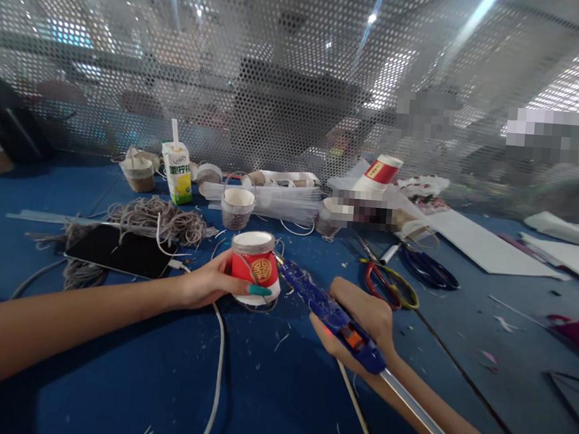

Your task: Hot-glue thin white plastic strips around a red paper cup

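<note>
My left hand (211, 281) is closed around a red and white paper cup (243, 267) with a gold emblem. Grey cord runs round the cup's rim and slants across its side. In my right hand (362, 310) is a blue hot glue gun (313, 296), with a long clear glue stick (420, 404) coming out of its back. The gun's nozzle points at the cup's right side, close to the cord; whether it touches cannot be made out. Just behind the cup stands a small cord-wrapped cup with a handle (236, 216).
Grey yarn (156, 220) and a black phone (121, 250) lie to the left, near a juice carton (177, 175). Clear glue sticks (280, 203) lie behind. Scissors (381, 288) and white card (492, 243) are on the right. A perforated metal screen (288, 110) closes the back.
</note>
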`<state>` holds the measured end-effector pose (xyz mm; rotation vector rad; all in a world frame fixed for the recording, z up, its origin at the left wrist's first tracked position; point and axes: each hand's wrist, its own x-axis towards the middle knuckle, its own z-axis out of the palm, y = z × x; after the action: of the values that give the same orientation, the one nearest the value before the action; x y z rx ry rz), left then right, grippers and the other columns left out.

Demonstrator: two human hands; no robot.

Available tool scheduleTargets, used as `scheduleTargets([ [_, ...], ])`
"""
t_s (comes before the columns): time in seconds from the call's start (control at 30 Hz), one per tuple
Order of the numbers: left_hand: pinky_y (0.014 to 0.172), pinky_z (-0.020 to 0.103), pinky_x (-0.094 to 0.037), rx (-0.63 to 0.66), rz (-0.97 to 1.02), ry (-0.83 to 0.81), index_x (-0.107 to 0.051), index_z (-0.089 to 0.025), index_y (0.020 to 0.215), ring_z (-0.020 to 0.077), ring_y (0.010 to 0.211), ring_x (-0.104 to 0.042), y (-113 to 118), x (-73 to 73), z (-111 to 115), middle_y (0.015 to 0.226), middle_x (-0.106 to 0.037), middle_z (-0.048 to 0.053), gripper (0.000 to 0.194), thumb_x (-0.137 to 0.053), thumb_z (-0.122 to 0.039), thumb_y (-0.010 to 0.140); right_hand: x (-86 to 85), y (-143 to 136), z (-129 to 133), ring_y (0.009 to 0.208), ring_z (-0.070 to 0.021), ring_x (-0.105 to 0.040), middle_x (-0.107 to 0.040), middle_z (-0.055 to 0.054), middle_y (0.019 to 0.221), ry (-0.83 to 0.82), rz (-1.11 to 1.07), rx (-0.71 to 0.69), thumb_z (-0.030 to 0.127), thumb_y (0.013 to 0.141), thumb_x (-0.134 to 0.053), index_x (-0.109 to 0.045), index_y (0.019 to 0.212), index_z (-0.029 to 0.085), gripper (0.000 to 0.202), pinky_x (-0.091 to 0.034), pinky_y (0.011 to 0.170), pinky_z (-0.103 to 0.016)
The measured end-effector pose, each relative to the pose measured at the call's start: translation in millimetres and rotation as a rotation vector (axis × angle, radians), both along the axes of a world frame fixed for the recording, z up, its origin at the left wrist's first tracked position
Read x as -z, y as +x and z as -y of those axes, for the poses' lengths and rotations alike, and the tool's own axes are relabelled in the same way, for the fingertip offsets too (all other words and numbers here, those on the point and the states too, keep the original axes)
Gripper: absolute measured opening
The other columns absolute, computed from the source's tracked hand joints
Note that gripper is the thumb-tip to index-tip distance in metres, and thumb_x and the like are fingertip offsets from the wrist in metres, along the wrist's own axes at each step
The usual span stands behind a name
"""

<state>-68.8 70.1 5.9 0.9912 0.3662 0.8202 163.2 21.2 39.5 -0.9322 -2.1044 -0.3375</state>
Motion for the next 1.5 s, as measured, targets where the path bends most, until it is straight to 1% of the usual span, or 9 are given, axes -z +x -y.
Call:
scheduleTargets([
  [0.23, 0.077, 0.031, -0.049, -0.01, -0.031, 0.006, -0.066, -0.013, 0.094, 0.0189, 0.077, -0.066, 0.3, 2.3, 0.1, 0.085, -0.071, 0.007, 0.044, -0.083, -0.02, 0.053, -2.4, 0.0, -3.3, 0.047, -0.007, -0.023, -0.027, 0.007, 0.059, 0.01, 0.003, -0.02, 0.014, 0.069, -0.053, -0.027, 0.064, 0.023, 0.027, -0.021, 0.042, -0.023],
  [0.43, 0.082, 0.035, -0.048, -0.003, -0.028, 0.024, -0.063, -0.013, 0.101, 0.0208, 0.082, -0.067, -1.2, 1.5, 0.0, 0.089, -0.071, 0.008, 0.047, -0.081, -0.017, 0.057, 0.4, 4.6, -11.1, 0.043, -0.0064, -0.029, -0.032, 0.007, 0.056, -0.01, 0.008, -0.01, 0.014, 0.069, -0.054, -0.027, 0.063, 0.023, 0.029, -0.024, 0.042, -0.022],
  [0.57, 0.085, 0.037, -0.048, -0.036, -0.036, -0.014, -0.06, -0.014, 0.105, 0.0217, 0.086, -0.067, -1.1, 2.6, 0.3, 0.094, -0.07, 0.008, 0.052, -0.082, -0.016, 0.058, 2.3, 14.4, -24.6, 0.047, -0.0104, -0.039, -0.04, 0.004, 0.059, -0.038, 0.093, 0.2, 0.021, 0.073, -0.053, -0.03, 0.065, 0.024, 0.025, -0.031, 0.047, -0.024],
  [0.67, 0.087, 0.039, -0.048, -0.083, -0.039, -0.058, -0.059, -0.015, 0.104, 0.0218, 0.086, -0.067, 0.8, 2.8, 1.3, 0.095, -0.07, 0.007, 0.055, -0.085, -0.018, 0.055, 3.0, 21.6, -35.6, 0.057, -0.0172, -0.051, -0.049, -0.002, 0.071, -0.184, 0.206, 0.44, 0.029, 0.075, -0.054, -0.035, 0.072, 0.024, 0.02, -0.034, 0.05, -0.028],
  [0.77, 0.085, 0.036, -0.048, -0.125, -0.025, -0.083, -0.06, -0.016, 0.102, 0.0201, 0.085, -0.066, 2.7, 1.2, 2.3, 0.094, -0.07, 0.006, 0.059, -0.088, -0.02, 0.05, 5.0, 25.4, -44.3, 0.066, -0.0227, -0.057, -0.051, -0.006, 0.083, -0.351, 0.242, 0.526, 0.033, 0.069, -0.059, -0.038, 0.079, 0.023, 0.026, -0.041, 0.052, -0.031],
  [0.93, 0.084, 0.034, -0.048, -0.148, -0.037, -0.12, -0.059, -0.015, 0.103, 0.0186, 0.084, -0.065, 4.4, 3.4, 0.5, 0.095, -0.069, 0.007, 0.065, -0.09, -0.024, 0.046, 7.1, 27.5, -46.6, 0.093, -0.0289, -0.058, -0.047, -0.011, 0.101, -0.572, 0.184, 0.396, 0.029, 0.062, -0.061, -0.04, 0.101, 0.019, 0.046, -0.052, 0.075, -0.042],
  [1.13, 0.088, 0.035, -0.046, -0.174, -0.06, -0.103, -0.055, -0.015, 0.11, 0.0192, 0.09, -0.064, 5.1, 12.0, -3.5, 0.102, -0.067, 0.008, 0.062, -0.086, -0.022, 0.056, -3.7, 14.7, -26.4, 0.119, -0.0418, -0.039, -0.039, -0.023, 0.129, -0.391, 0.205, 0.314, 0.027, 0.068, -0.055, -0.026, 0.13, 0.013, 0.07, -0.036, 0.093, -0.063],
  [1.37, 0.089, 0.034, -0.046, -0.165, -0.012, -0.066, -0.049, -0.021, 0.113, 0.0189, 0.094, -0.064, 6.3, 7.0, -0.8, 0.105, -0.067, 0.005, 0.069, -0.086, -0.021, 0.055, -16.7, -8.5, 6.8, 0.133, -0.0284, -0.025, -0.037, -0.008, 0.148, -0.348, 0.149, -0.286, 0.007, 0.066, -0.043, -0.039, 0.101, 0.023, 0.039, -0.031, 0.102, -0.051],
  [1.5, 0.088, 0.034, -0.047, -0.166, -0.067, -0.048, -0.047, -0.022, 0.113, 0.0196, 0.095, -0.064, 5.8, 7.0, -1.2, 0.103, -0.066, 0.003, 0.071, -0.085, -0.016, 0.053, -11.8, -7.7, 13.2, 0.131, -0.0281, -0.026, -0.044, -0.004, 0.143, -0.434, 0.242, -0.375, 0.006, 0.062, -0.043, -0.04, 0.091, 0.024, 0.035, -0.032, 0.101, -0.051],
])
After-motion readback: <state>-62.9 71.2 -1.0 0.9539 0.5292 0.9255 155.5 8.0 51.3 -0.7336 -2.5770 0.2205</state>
